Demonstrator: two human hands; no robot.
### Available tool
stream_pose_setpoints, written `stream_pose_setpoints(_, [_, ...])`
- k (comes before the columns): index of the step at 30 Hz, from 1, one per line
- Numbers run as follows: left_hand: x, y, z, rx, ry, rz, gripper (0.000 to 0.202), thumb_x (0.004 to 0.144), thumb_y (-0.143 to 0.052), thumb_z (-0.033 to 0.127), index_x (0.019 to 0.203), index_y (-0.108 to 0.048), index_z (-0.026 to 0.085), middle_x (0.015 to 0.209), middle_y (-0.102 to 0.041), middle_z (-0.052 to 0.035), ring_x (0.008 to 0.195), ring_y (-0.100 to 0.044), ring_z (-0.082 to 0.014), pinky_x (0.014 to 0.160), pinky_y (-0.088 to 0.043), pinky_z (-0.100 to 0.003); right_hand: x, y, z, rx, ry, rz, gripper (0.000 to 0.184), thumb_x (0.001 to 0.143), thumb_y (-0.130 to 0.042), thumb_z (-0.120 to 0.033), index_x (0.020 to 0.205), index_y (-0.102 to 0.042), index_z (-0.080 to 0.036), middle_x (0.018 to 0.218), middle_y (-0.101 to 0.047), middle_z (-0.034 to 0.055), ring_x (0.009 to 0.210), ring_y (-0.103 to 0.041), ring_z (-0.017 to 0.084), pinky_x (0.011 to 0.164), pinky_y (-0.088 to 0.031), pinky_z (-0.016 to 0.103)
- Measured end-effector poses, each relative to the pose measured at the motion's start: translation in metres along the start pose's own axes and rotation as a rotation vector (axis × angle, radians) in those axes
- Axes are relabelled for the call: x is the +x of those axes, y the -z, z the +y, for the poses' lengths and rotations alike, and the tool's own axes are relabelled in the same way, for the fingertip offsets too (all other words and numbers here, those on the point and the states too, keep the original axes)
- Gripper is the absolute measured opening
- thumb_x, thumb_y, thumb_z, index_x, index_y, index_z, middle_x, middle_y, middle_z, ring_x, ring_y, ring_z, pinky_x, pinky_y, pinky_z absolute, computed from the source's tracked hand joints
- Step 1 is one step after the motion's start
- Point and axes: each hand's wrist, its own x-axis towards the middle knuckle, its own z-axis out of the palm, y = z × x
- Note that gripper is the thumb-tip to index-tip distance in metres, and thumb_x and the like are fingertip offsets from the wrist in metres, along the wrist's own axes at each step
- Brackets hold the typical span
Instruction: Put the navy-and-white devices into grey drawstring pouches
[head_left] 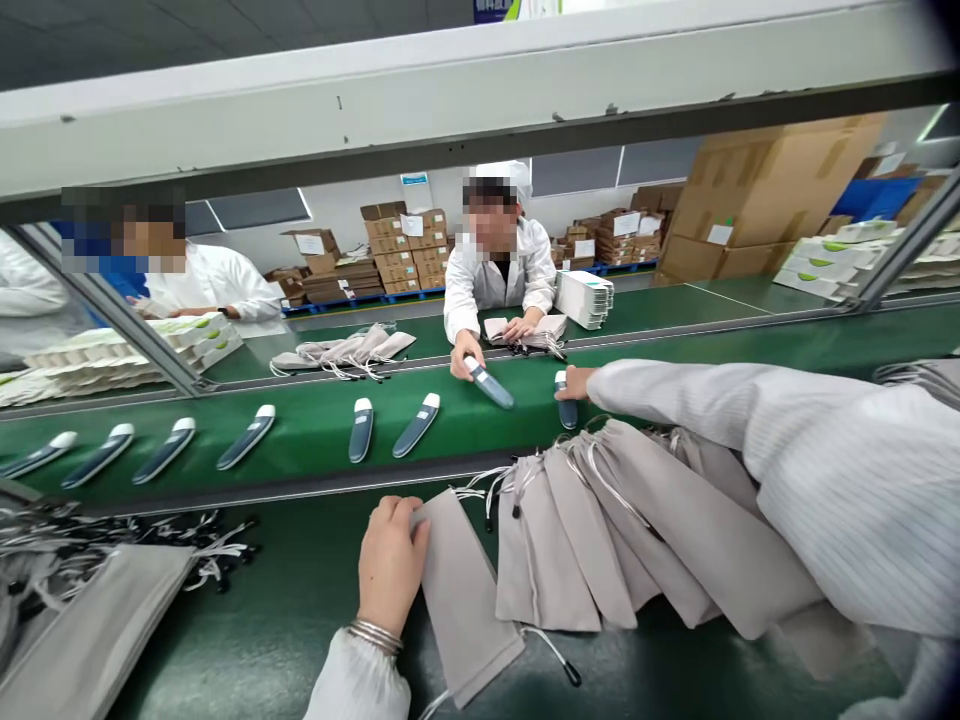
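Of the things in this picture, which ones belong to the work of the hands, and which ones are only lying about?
Part of the work:
- left hand holding a grey drawstring pouch
- right hand on a white-capped handheld device
- other pouches
- other devices on the green conveyor belt

Only nearby:
- cardboard cartons
- stacked white boxes

right sleeve (pixel 825 480): white, finely ribbed | left sleeve (pixel 356 685): white | left-wrist bangles (pixel 373 636): silver, stacked

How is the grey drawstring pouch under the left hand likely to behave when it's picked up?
The grey drawstring pouch will probably be floppy, since it lies flat and the pouches beside it drape over one another. It likely feels light for its size. Its loose cord may swing or snag when lifted.
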Motion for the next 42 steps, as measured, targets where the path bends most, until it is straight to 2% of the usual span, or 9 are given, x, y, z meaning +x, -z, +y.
stream_pose_setpoints(5, [0.000, 0.007, 0.005, 0.072, -0.032, 0.028, 0.007, 0.085, -0.054, 0.019, 0.086, -0.059, 0.022, 0.094, -0.062, -0.0042, 0.092, -0.055, -0.0251, 0.078, -0.040, -0.037, 0.017, -0.017, 0.006, -0.048, -0.065, -0.046, 0.025, 0.088, -0.068, -0.030, 0.105, -0.064, -0.012, 0.105, -0.066, 0.0091, 0.092, -0.063, 0.020, 0.081, -0.052, 0.035])
stream_pose_setpoints(8, [-0.002, 0.017, 0.010, -0.006, -0.114, 0.049, 0.010, 0.088, -0.051, 0.019, 0.081, -0.056, 0.022, 0.087, -0.063, -0.0007, 0.092, -0.055, -0.0223, 0.086, -0.036, -0.039, 0.022, -0.005, 0.006, -0.003, 0.022, -0.030, 0.021, 0.080, -0.071, -0.023, 0.094, -0.064, -0.010, 0.099, -0.068, 0.0150, 0.092, -0.061, 0.024, 0.077, -0.046, 0.032])
stream_pose_setpoints(11, [-0.002, 0.034, 0.016, -0.247, -0.140, 0.043, 0.009, 0.092, -0.049, 0.024, 0.084, -0.054, 0.022, 0.088, -0.062, 0.0007, 0.088, -0.055, -0.0181, 0.089, -0.036, -0.036, 0.017, 0.020, -0.009, 0.112, 0.178, -0.001, 0.026, 0.088, -0.060, -0.036, 0.102, -0.060, -0.014, 0.095, -0.068, 0.0119, 0.084, -0.062, 0.022, 0.072, -0.046, 0.030])
stream_pose_setpoints(17, [-0.001, 0.068, 0.042, -0.745, -0.059, 0.002, 0.016, 0.086, -0.062, 0.033, 0.079, -0.055, 0.021, 0.077, -0.053, 0.0017, 0.072, -0.047, -0.0136, 0.067, -0.037, -0.026, -0.059, 0.062, -0.100, 0.792, 0.712, 0.059, 0.055, 0.083, -0.067, -0.039, 0.127, -0.038, -0.024, 0.081, -0.062, -0.0009, 0.055, -0.059, 0.014, 0.049, -0.049, 0.026])
stream_pose_setpoints(23, [-0.004, 0.084, 0.072, -0.868, -0.078, 0.156, 0.016, 0.081, -0.071, 0.030, 0.075, -0.060, 0.020, 0.081, -0.054, -0.0003, 0.075, -0.050, -0.0139, 0.067, -0.037, -0.026, -0.132, 0.043, -0.160, 0.841, 0.976, -0.202, 0.034, 0.091, -0.060, -0.035, 0.119, -0.045, -0.024, 0.084, -0.061, -0.0030, 0.053, -0.061, 0.009, 0.042, -0.042, 0.018])
stream_pose_setpoints(29, [-0.009, 0.095, 0.073, -1.025, 0.020, 0.374, 0.014, 0.075, -0.075, 0.024, 0.074, -0.062, 0.019, 0.096, -0.057, -0.0028, 0.096, -0.056, -0.0159, 0.078, -0.045, -0.024, -0.161, 0.035, -0.152, 0.469, 0.898, -0.588, 0.032, 0.096, -0.050, -0.035, 0.120, -0.057, -0.015, 0.072, -0.060, -0.0030, 0.050, -0.050, 0.008, 0.048, -0.039, 0.020])
stream_pose_setpoints(34, [-0.015, 0.109, 0.051, -1.338, 0.235, 0.513, 0.024, 0.077, -0.076, 0.031, 0.078, -0.056, 0.019, 0.077, -0.050, 0.0039, 0.050, -0.033, -0.0028, 0.043, -0.024, -0.016, -0.183, 0.080, -0.121, 0.287, 1.133, -0.555, 0.028, 0.098, -0.047, -0.026, 0.086, -0.070, -0.016, 0.084, -0.067, 0.0016, 0.071, -0.056, 0.010, 0.068, -0.044, 0.022])
stream_pose_setpoints(38, [-0.013, 0.103, 0.049, -1.343, 0.146, 0.309, 0.026, 0.085, -0.067, 0.044, 0.097, -0.060, 0.022, 0.086, -0.055, 0.0012, 0.051, -0.033, -0.0029, 0.045, -0.026, -0.016, -0.204, 0.115, -0.103, 0.519, 1.193, -0.365, 0.023, 0.098, -0.054, -0.031, 0.093, -0.073, -0.018, 0.100, -0.071, 0.0043, 0.093, -0.062, 0.014, 0.084, -0.047, 0.024])
stream_pose_setpoints(42, [-0.005, 0.071, 0.040, -0.892, 0.141, 0.094, 0.038, 0.084, -0.064, 0.053, 0.108, -0.063, 0.024, 0.077, -0.056, 0.0009, 0.059, -0.045, -0.0104, 0.053, -0.038, -0.022, -0.212, 0.132, -0.086, 0.858, 1.045, -0.226, 0.028, 0.098, -0.055, -0.039, 0.109, -0.070, -0.019, 0.115, -0.069, 0.0070, 0.106, -0.063, 0.017, 0.086, -0.052, 0.027])
